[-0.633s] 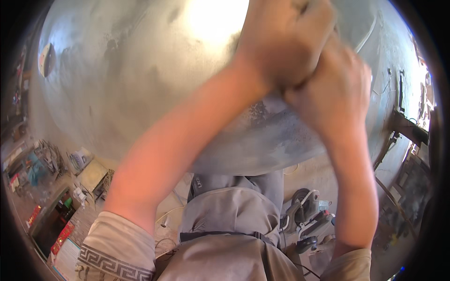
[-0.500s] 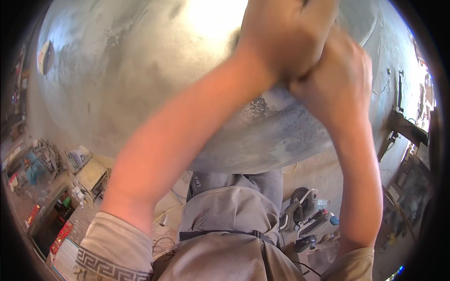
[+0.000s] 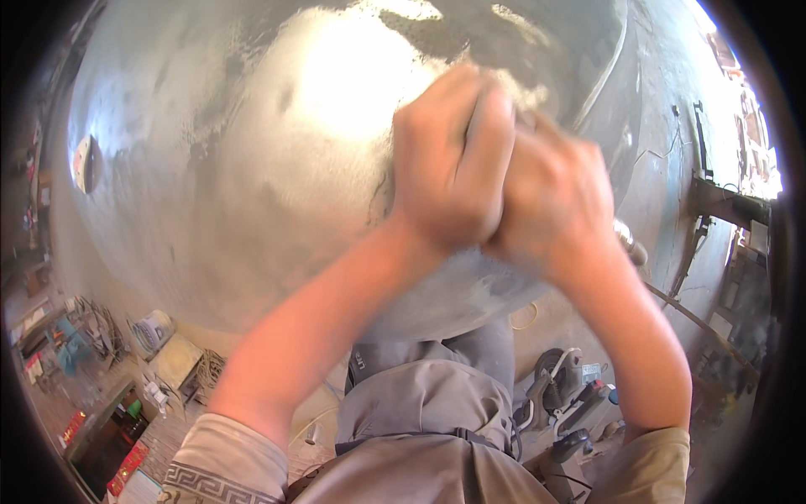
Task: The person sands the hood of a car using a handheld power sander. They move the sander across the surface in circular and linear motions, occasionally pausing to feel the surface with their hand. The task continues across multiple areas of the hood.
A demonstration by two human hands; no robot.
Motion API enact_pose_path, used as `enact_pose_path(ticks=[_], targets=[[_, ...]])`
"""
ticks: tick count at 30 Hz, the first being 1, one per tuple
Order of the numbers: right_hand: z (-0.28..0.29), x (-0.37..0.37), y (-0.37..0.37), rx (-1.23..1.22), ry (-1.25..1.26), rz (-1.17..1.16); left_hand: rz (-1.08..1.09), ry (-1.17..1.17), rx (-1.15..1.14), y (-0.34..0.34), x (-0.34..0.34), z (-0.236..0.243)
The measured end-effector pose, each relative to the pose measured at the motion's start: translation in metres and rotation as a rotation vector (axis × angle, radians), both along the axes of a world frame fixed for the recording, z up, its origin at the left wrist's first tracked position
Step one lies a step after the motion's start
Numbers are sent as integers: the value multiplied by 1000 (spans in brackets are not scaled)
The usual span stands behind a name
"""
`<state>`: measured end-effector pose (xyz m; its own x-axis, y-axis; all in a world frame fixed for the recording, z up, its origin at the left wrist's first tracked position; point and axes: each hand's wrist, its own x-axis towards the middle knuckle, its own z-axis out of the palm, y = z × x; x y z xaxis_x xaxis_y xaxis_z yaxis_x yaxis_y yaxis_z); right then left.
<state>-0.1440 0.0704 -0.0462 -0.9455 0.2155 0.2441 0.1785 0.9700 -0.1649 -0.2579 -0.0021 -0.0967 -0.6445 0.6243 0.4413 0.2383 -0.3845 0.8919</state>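
Note:
A large rounded, silvery-grey metal surface (image 3: 243, 202) with dark smudges and a bright glare bulges up in front of me. Over its right half my left hand (image 3: 449, 160) and my right hand (image 3: 554, 189) are pressed side by side, touching. The left hand's fingers are curled tight, with its thumb folded along the top. Those of the right are closed too and partly smeared by motion. Whatever the hands grip, if anything, is hidden beneath them. Just past my right wrist shows a shiny, round-ended metal piece (image 3: 630, 242).
Lower right on the floor stands a power tool with a round disc (image 3: 550, 378). At lower left are a white bucket (image 3: 153, 330), a pale board (image 3: 176, 359) and an open dark box (image 3: 113, 433). A dark beam (image 3: 730, 202) juts in at the right.
Both hands have moved together toward me and a little to the left across the metal surface, staying closed and touching. The view has shifted slightly, so the surroundings appear lower.

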Motion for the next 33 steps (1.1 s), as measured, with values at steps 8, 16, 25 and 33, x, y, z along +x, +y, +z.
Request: enact_pose_path(ticks=[8,16,25,33], targets=[[2,-38,32,-17,96,47,40,26,-84,26,-34,19],[1,-40,36,-50,96,336,300,-32,-14,-2,-7,4],[1,-33,42,-74,3,575,461,-11,-28,-6,18,-2],[4,-53,32,-89,-62,683,623,-6,-72,-28,17,12]])
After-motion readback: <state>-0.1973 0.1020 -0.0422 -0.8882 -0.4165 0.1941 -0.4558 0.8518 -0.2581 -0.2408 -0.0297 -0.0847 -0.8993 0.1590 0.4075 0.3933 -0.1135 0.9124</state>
